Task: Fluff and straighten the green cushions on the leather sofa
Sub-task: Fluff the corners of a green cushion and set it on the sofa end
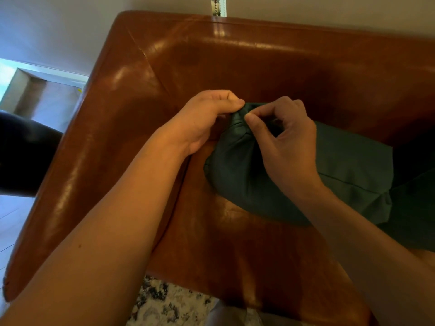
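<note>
A dark green cushion (348, 165) lies on the seat of the brown leather sofa (211, 67), near its left corner. My left hand (202, 121) pinches the cushion's upper left corner between thumb and fingers. My right hand (287, 144) pinches the same corner from the right, with thumb and forefinger on the fabric. The corner is bunched up between both hands. A second green cushion (414, 208) shows partly at the right edge, overlapping the first one.
The sofa's broad left armrest (77, 165) runs along the left. A dark object (23, 156) stands on the floor beyond it. A speckled rug (169, 304) lies in front of the sofa. A wall rises behind the backrest.
</note>
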The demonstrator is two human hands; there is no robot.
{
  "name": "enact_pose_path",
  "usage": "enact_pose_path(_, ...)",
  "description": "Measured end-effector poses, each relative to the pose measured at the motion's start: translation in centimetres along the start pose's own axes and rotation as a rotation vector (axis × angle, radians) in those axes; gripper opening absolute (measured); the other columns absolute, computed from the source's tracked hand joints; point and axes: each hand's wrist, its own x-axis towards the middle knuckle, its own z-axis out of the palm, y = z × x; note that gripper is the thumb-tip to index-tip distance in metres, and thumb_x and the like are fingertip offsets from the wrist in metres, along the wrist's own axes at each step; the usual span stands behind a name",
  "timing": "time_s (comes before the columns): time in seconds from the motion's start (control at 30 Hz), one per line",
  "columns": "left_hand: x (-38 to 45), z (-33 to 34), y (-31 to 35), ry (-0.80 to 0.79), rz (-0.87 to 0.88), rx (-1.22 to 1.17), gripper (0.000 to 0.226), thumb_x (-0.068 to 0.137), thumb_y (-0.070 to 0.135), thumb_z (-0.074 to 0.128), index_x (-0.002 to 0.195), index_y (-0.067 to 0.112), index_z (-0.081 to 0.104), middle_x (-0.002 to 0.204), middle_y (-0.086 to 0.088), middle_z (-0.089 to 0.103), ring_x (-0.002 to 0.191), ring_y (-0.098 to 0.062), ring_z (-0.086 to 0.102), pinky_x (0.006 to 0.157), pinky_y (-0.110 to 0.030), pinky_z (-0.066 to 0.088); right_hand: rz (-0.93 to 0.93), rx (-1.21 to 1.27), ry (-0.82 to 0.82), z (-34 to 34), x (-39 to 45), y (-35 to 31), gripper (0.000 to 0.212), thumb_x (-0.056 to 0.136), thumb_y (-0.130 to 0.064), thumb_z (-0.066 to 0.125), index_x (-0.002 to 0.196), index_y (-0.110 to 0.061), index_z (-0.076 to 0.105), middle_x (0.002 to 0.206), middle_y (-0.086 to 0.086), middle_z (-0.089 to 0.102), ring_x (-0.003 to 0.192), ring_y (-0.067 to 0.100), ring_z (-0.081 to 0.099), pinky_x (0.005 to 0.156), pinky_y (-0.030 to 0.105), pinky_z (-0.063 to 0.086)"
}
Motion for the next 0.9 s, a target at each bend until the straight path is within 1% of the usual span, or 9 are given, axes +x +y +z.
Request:
enact_pose_path(0.13, -0.2, 1.7, -0.3, 0.144, -0.094, -0.257, 0.031, 0.094, 0.016, 0.055, 0.064, 0.018, 0.06, 0.061, 0.006, 0.061, 0.062, -0.007, 0.058, 0.07, -0.029, 0.044, 0.085, 0.041, 0.035, 0.3, 0.1, 0.0, 0.007, 0.091, -0.022, 0.066, 0.085, -0.021, 0.062, 0.081, -0.013, 0.058, 0.084, 0.009, 0.054, 0.074, 0.013, 0.039)
enact_pose_path(0.23, -0.7, 2.4, -0.9, 0.345, -0.054, -0.294, 0.031, 0.1, 0.031, 0.048, 0.086, 0.017, 0.072, 0.09, 0.002, 0.073, 0.089, -0.013, 0.067, 0.085, -0.034, 0.05, 0.255, 0.189, 0.068, 0.7, 0.5, -0.4, 0.008, 0.093, -0.025, 0.064, 0.087, -0.021, 0.067, 0.083, -0.011, 0.067, 0.082, 0.003, 0.063, 0.073, 0.014, 0.046)
enact_pose_path(0.33, -2.2, 3.6, -2.2, 0.333, 0.047, -0.311, 0.027, 0.096, 0.037, 0.054, 0.107, 0.018, 0.069, 0.107, -0.001, 0.072, 0.101, -0.014, 0.067, 0.09, -0.034, 0.053, 0.367, 0.302, 0.065, 0.9, 1.2, -0.6, 0.011, 0.095, -0.021, 0.059, 0.093, -0.021, 0.07, 0.082, -0.011, 0.071, 0.081, -0.001, 0.066, 0.074, 0.014, 0.051)
enact_pose_path(0.4, -3.0, 4.7, -2.9, 0.329, 0.103, -0.2, 0.027, 0.089, 0.038, 0.063, 0.113, 0.026, 0.065, 0.109, 0.004, 0.071, 0.101, -0.009, 0.068, 0.086, -0.03, 0.055, 0.466, 0.444, -0.008, 0.8, 1.4, -0.6, 0.018, 0.099, -0.016, 0.052, 0.105, -0.021, 0.068, 0.087, -0.009, 0.074, 0.086, 0.0, 0.068, 0.078, 0.016, 0.054)
enact_pose_path(0.53, -2.8, 5.7, -3.1, 0.474, 0.168, -0.001, 0.035, 0.089, 0.04, 0.066, 0.121, 0.028, 0.062, 0.11, 0.01, 0.068, 0.1, -0.002, 0.065, 0.086, -0.03, 0.055, 0.55, 0.544, -0.171, 0.2, 1.6, 0.3, 0.029, 0.102, -0.013, 0.043, 0.122, -0.02, 0.063, 0.095, -0.012, 0.073, 0.087, -0.005, 0.066, 0.068, 0.006, 0.047)
enact_pose_path(0.6, -2.5, 6.0, -3.0, 0.501, 0.183, 0.054, 0.031, 0.092, 0.035, 0.063, 0.122, 0.026, 0.063, 0.108, 0.009, 0.068, 0.098, -0.003, 0.065, 0.085, -0.034, 0.056, 0.541, 0.474, -0.226, 0.0, 2.0, 0.7, 0.032, 0.102, -0.014, 0.042, 0.128, -0.02, 0.061, 0.11, -0.01, 0.068, 0.092, -0.008, 0.063, 0.07, 0.005, 0.046)
enact_pose_path(0.7, -2.1, 6.0, -3.0, 0.541, 0.185, 0.058, 0.028, 0.095, 0.025, 0.054, 0.121, 0.022, 0.064, 0.106, 0.007, 0.069, 0.096, -0.006, 0.065, 0.087, -0.04, 0.054, 0.465, 0.329, -0.243, 0.0, 2.3, 1.0, 0.031, 0.102, -0.015, 0.043, 0.127, -0.02, 0.061, 0.102, -0.01, 0.064, 0.083, -0.015, 0.057, 0.069, 0.002, 0.043)
enact_pose_path(0.8, -2.2, 5.8, -3.3, 0.511, 0.193, 0.126, 0.038, 0.094, 0.028, 0.048, 0.131, 0.023, 0.058, 0.123, 0.006, 0.063, 0.115, -0.009, 0.057, 0.101, -0.042, 0.046, 0.235, 0.002, -0.213, -0.4, 2.7, 1.4, 0.03, 0.099, -0.018, 0.05, 0.127, -0.025, 0.059, 0.105, -0.006, 0.052, 0.086, -0.002, 0.052, 0.081, 0.012, 0.045)
enact_pose_path(0.9, -2.5, 5.6, -3.6, 0.475, 0.215, 0.214, 0.046, 0.095, 0.031, 0.044, 0.14, 0.025, 0.048, 0.137, 0.008, 0.055, 0.127, -0.01, 0.048, 0.108, -0.042, 0.04, 0.071, -0.149, -0.288, -1.2, 3.9, 1.9, 0.026, 0.097, -0.022, 0.055, 0.121, -0.028, 0.063, 0.101, -0.003, 0.045, 0.093, 0.01, 0.046, 0.081, 0.017, 0.04)
